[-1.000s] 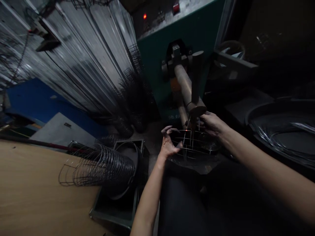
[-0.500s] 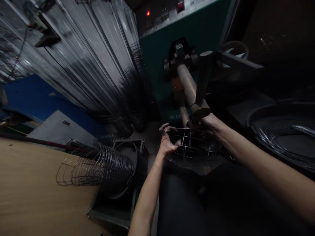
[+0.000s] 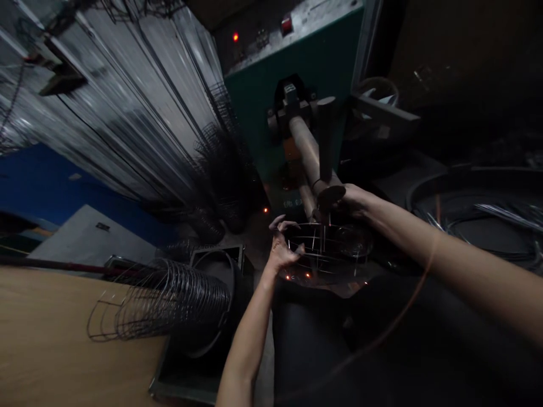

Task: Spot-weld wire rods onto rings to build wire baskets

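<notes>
A round wire frame [image 3: 328, 247] sits under the tip of a long cylindrical arm [image 3: 306, 152] that sticks out of a green machine [image 3: 297, 73]. My left hand [image 3: 280, 246] grips the frame's left rim with curled fingers. My right hand [image 3: 354, 200] holds the frame's far right side, close to the round disc [image 3: 331, 196] at the arm's end. Small orange sparks glow around the frame and a spark trail curves down to the right.
A stack of bent wire hoops [image 3: 169, 297] lies on a dark bin [image 3: 212, 305] at the left, beside a wooden tabletop [image 3: 55, 345]. More wire pieces [image 3: 220, 164] lean by the corrugated metal wall [image 3: 127, 113]. A big round tub with wire rings [image 3: 487, 220] stands right.
The view has shifted a little left and down. Sparks now fly around the wire frame, with a trail arcing right. Both hands stay on the frame.
</notes>
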The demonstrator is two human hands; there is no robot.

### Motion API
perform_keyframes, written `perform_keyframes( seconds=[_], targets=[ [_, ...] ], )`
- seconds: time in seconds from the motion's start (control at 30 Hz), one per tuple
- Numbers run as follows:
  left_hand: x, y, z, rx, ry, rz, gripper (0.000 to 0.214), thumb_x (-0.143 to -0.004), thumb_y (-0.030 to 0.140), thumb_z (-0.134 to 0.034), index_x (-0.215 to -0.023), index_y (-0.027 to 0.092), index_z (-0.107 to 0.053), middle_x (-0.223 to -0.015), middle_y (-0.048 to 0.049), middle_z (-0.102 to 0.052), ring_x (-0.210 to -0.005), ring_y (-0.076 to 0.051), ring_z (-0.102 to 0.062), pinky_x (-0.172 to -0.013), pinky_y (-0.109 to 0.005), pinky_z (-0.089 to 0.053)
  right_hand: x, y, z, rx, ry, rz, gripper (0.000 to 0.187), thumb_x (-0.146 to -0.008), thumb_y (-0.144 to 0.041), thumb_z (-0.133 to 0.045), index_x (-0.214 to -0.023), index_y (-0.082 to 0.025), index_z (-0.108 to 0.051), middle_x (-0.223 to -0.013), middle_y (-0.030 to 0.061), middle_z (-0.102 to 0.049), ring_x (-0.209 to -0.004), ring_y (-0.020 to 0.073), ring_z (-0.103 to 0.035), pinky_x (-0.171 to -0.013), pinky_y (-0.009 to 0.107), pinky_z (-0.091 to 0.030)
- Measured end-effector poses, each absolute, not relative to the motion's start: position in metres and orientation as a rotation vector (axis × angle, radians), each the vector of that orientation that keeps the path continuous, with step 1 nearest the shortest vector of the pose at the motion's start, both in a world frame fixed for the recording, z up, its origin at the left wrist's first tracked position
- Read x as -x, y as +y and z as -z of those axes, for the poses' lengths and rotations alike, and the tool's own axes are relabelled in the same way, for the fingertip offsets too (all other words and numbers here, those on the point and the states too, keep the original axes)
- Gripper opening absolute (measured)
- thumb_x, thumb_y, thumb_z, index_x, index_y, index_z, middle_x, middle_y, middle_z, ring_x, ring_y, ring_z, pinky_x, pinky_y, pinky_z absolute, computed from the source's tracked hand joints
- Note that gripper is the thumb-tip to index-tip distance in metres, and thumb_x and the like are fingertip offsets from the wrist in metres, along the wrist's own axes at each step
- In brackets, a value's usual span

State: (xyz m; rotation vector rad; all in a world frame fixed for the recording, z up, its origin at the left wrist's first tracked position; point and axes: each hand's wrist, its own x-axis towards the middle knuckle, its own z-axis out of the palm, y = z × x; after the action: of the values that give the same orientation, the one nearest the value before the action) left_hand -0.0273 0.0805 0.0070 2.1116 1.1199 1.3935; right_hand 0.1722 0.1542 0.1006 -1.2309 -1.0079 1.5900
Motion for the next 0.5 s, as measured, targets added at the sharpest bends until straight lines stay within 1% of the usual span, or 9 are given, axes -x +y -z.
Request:
perform_keyframes(
  seconds=[0.1,0.17,0.23,0.3,0.33,0.37,0.43,0.47,0.5],
  targets=[
    [0.019,0.061,0.006,-2.22,1.087,-1.41,0.07,-0.063,0.022,-0.065,-0.122,0.023,-0.027,-0.111,-0.0096,-0.053,-0.1,-0.024,-0.057,-0.086,-0.044,-0.048,-0.184,0.143,-0.103,1.317,-0.966,-1.628,0.025,-0.082,-0.021,-0.068,-0.064,-0.014,-0.052,-0.044,-0.0049,-0.039,-0.036,0.003,-0.03,-0.034,0.014,-0.021],
    [0.013,0.04,0.017,-2.319,0.971,-1.465,0.078,-0.062,0.024,-0.066,-0.127,0.026,-0.024,-0.108,-0.0082,-0.056,-0.094,-0.023,-0.058,-0.082,-0.044,-0.048,-0.198,0.126,-0.099,1.358,-0.942,-1.677,0.02,-0.081,-0.023,-0.07,-0.069,-0.013,-0.057,-0.045,-0.0055,-0.039,-0.036,0.0025,-0.028,-0.033,0.014,-0.019],
    [0.004,0.012,0.027,-2.429,0.863,-1.447,0.079,-0.061,0.027,-0.069,-0.128,0.03,-0.026,-0.107,-0.0067,-0.058,-0.094,-0.024,-0.057,-0.08,-0.044,-0.047,-0.218,0.099,-0.09,1.378,-0.932,-1.745,0.022,-0.076,-0.029,-0.075,-0.074,-0.012,-0.061,-0.048,-0.0054,-0.042,-0.037,0.0026,-0.03,-0.034,0.014,-0.02],
    [-0.003,-0.022,0.033,-2.493,0.836,-1.343,0.074,-0.062,0.03,-0.07,-0.125,0.031,-0.032,-0.112,-0.0076,-0.059,-0.103,-0.027,-0.056,-0.084,-0.046,-0.047,-0.24,0.065,-0.081,1.417,-0.95,-1.772,0.031,-0.071,-0.037,-0.08,-0.075,-0.012,-0.062,-0.049,-0.0049,-0.045,-0.038,0.0027,-0.033,-0.035,0.014,-0.022],
    [-0.005,-0.038,0.035,-2.5,0.851,-1.266,0.07,-0.063,0.03,-0.07,-0.124,0.03,-0.035,-0.118,-0.009,-0.057,-0.111,-0.029,-0.053,-0.088,-0.048,-0.046,-0.25,0.046,-0.079,1.448,-0.967,-1.772,0.035,-0.069,-0.04,-0.081,-0.075,-0.011,-0.063,-0.05,-0.0044,-0.047,-0.039,0.0027,-0.035,-0.035,0.014,-0.024],
    [-0.005,-0.052,0.039,-2.473,0.945,-1.217,0.067,-0.066,0.028,-0.07,-0.124,0.027,-0.038,-0.122,-0.0104,-0.055,-0.116,-0.029,-0.051,-0.092,-0.048,-0.045,-0.257,0.029,-0.077,1.494,-0.984,-1.749,0.038,-0.067,-0.042,-0.082,-0.074,-0.01,-0.063,-0.052,-0.0035,-0.049,-0.04,0.0027,-0.038,-0.036,0.014,-0.026],
    [-0.002,-0.063,0.051,-2.456,1.151,-1.184,0.061,-0.07,0.027,-0.069,-0.125,0.02,-0.044,-0.118,-0.0127,-0.054,-0.111,-0.027,-0.055,-0.089,-0.043,-0.048,-0.268,0.006,-0.074,1.517,-1.012,-1.789,0.038,-0.069,-0.044,-0.08,-0.077,-0.01,-0.065,-0.057,-0.0026,-0.054,-0.042,0.0029,-0.043,-0.039,0.014,-0.03],
    [-0.002,-0.061,0.061,-2.507,1.186,-1.19,0.054,-0.071,0.029,-0.069,-0.12,0.019,-0.05,-0.112,-0.0114,-0.055,-0.106,-0.027,-0.056,-0.085,-0.042,-0.049,-0.272,0.002,-0.072,1.512,-1.042,-1.79,0.038,-0.07,-0.046,-0.079,-0.079,-0.011,-0.066,-0.059,-0.0024,-0.056,-0.043,0.0035,-0.045,-0.04,0.015,-0.032],
    [-0.004,-0.054,0.073,-2.533,1.18,-1.246,0.046,-0.07,0.031,-0.07,-0.112,0.019,-0.053,-0.108,-0.0104,-0.056,-0.104,-0.028,-0.057,-0.085,-0.043,-0.049,-0.277,0.003,-0.07,1.496,-1.083,-1.798,0.04,-0.071,-0.049,-0.077,-0.08,-0.012,-0.067,-0.06,-0.0035,-0.056,-0.042,0.0035,-0.043,-0.038,0.016,-0.03]
  ],
)
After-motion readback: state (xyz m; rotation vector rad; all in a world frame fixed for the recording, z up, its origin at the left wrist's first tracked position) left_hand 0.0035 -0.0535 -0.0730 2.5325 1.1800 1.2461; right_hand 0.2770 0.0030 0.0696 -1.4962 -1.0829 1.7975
